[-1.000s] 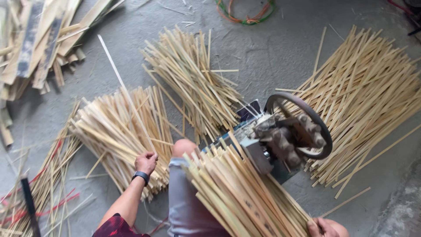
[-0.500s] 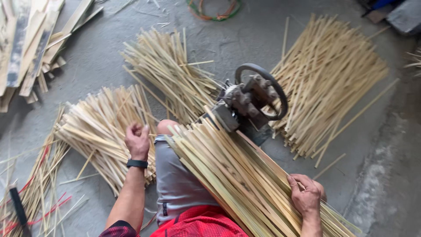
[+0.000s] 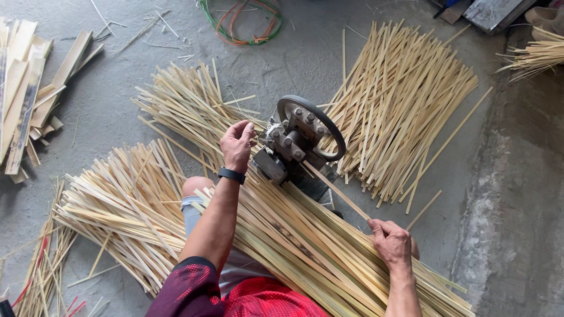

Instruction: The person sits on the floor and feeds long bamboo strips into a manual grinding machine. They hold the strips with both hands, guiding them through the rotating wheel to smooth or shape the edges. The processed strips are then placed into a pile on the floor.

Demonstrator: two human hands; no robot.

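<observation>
Two hands: right hand (image 3: 392, 242) feeds strip (image 3: 336, 189) into machine (image 3: 296, 144).

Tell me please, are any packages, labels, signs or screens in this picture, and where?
No packages, labels or signs show.
The only possible screen: a black band on the left wrist, maybe a watch; no lit face shows.
Otherwise only pale bamboo strips on the lap, a grey metal machine on the floor, and green-orange cords at the top.
</observation>
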